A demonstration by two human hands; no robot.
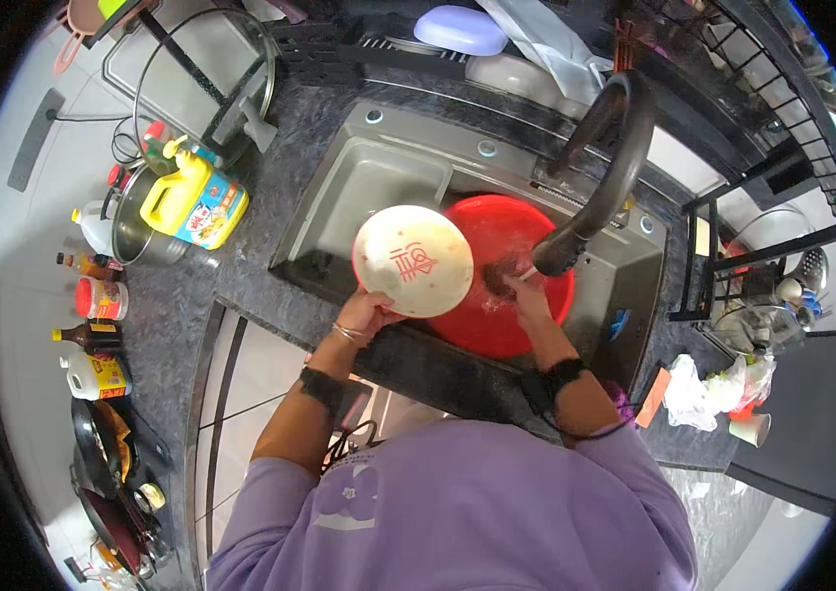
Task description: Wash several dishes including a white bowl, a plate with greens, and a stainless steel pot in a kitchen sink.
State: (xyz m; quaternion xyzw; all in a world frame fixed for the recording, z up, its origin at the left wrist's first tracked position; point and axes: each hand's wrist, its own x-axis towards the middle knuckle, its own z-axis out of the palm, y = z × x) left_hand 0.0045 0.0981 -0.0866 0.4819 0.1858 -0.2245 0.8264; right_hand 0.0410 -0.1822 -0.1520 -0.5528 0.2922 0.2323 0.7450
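Note:
My left hand (366,316) grips the lower rim of a round white plate (413,260) with a red character in its middle, tilted up over the sink. To its right, my right hand (526,297) reaches into a red plastic basin (501,221) that holds water. Its fingers are around something dark and brown, perhaps a scrubber (501,277), blurred and partly in the water. The basin stands in a grey double sink (381,166), below a dark curved faucet (628,159).
Left on the dark countertop (167,340) stand a yellow detergent jug (196,203), a steel pot (139,236), several sauce bottles and black pans. A glass lid (264,81) leans behind. At right are plastic bags (691,395), a paper cup (750,430) and a black rack (765,255).

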